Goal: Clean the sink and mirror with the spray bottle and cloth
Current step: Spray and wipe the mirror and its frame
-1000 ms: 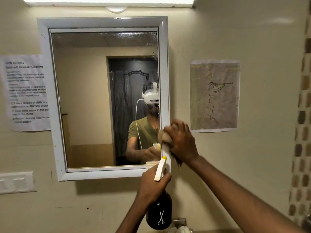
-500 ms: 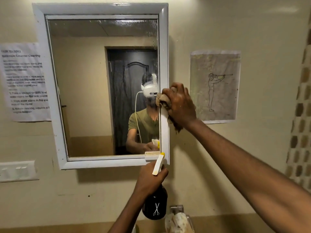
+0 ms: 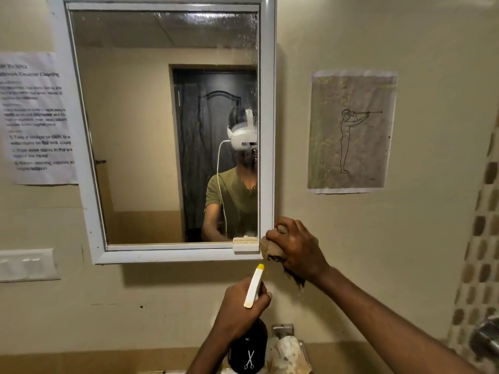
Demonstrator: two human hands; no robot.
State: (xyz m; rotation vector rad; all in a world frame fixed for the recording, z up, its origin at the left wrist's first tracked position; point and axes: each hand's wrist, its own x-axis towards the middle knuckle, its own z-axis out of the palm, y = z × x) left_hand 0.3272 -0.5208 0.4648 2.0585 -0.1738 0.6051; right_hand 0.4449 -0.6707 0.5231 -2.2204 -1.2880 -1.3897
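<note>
Brown cloth (image 3: 272,248) bunched in right hand (image 3: 298,247) at mirror (image 3: 267,130) corner; left hand (image 3: 240,306) around spray bottle (image 3: 249,346).

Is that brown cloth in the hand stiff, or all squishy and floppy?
Probably squishy: the cloth is bunched into a wad inside the right hand. Likely floppy too, since a ragged end hangs limp below the wrist. It may be damp from wiping the mirror, though I cannot tell.
</note>
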